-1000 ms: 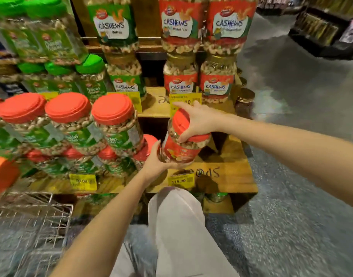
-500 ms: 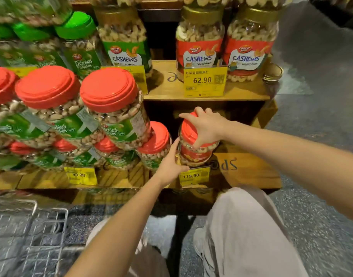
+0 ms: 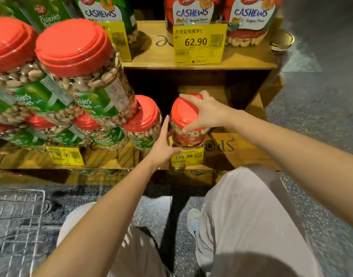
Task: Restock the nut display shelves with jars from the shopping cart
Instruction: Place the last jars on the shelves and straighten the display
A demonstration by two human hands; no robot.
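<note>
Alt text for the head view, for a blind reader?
A right hand grips the red lid of a red-labelled jar at the lower shelf, the left hand flat against its side. Red-lidded pistachio jars sit left of it; a wire cart shows bottom left.

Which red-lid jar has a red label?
The jar the right hand grips, above the 115.90 tag. The other red-lidded jars wear green pistachio labels.
</note>
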